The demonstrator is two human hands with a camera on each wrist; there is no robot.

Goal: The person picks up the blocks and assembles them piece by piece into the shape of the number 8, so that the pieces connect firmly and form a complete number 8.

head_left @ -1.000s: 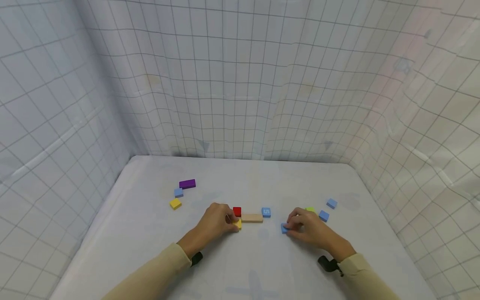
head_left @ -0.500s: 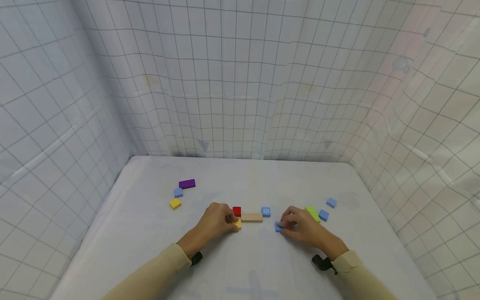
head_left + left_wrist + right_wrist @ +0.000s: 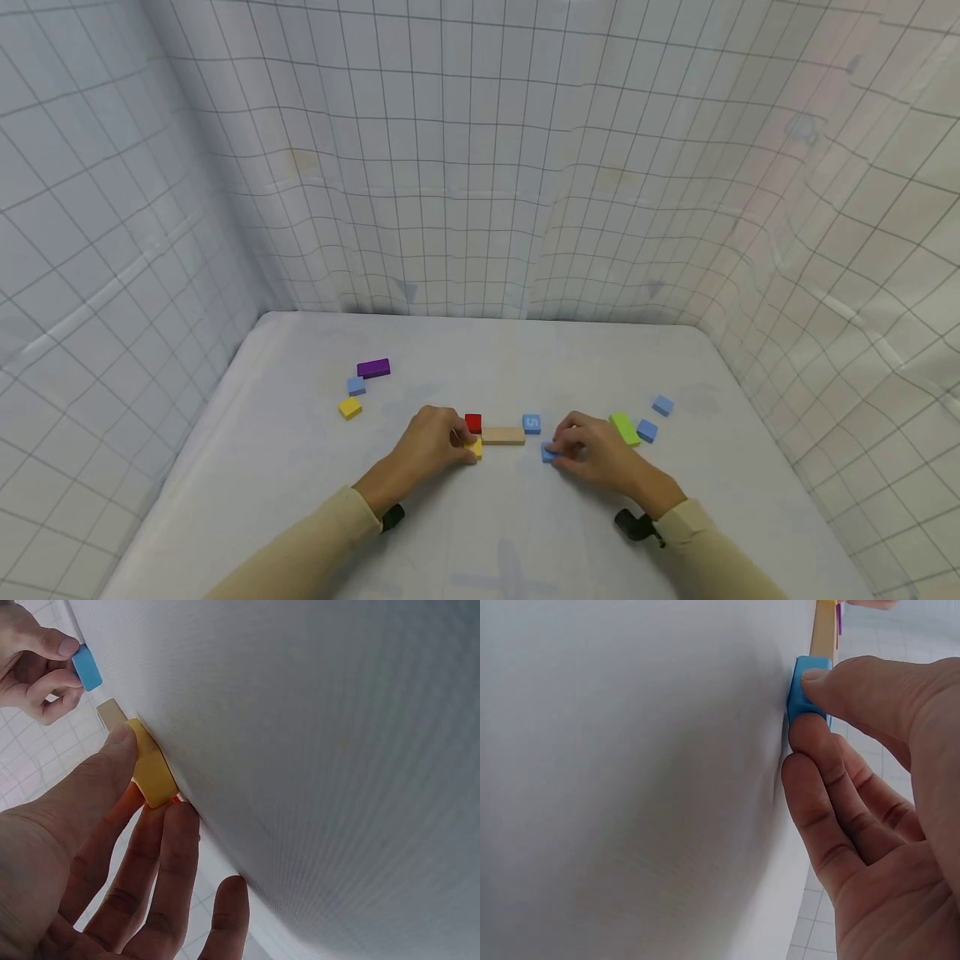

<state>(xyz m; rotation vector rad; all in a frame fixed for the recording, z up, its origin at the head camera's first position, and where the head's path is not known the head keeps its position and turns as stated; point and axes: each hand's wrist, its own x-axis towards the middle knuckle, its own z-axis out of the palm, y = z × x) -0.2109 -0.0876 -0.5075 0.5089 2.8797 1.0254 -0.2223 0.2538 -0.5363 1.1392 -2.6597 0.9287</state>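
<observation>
My left hand (image 3: 431, 439) pinches a yellow block (image 3: 155, 772) between thumb and fingers, at the left end of a plain wooden block (image 3: 503, 436). Just behind the yellow block sits a red block (image 3: 472, 422), partly covered by the fingers. A light blue block (image 3: 804, 690) is pinched by my right hand (image 3: 600, 450), to the right of the wooden block and apart from it. Behind that, near the wooden block's right end, lies a blue block marked 5 (image 3: 531, 423).
To the right lie a lime green block (image 3: 624, 428) and two blue blocks, one nearer (image 3: 647, 430), one farther (image 3: 663, 405). On the left are a purple block (image 3: 373, 368), a small blue block (image 3: 356, 386) and a yellow block (image 3: 350, 407). Gridded curtains surround the white table (image 3: 480, 533).
My right hand has moved left with the light blue block, nearer the wooden block, uncovering the lime green block. The left hand has stayed on the yellow block.
</observation>
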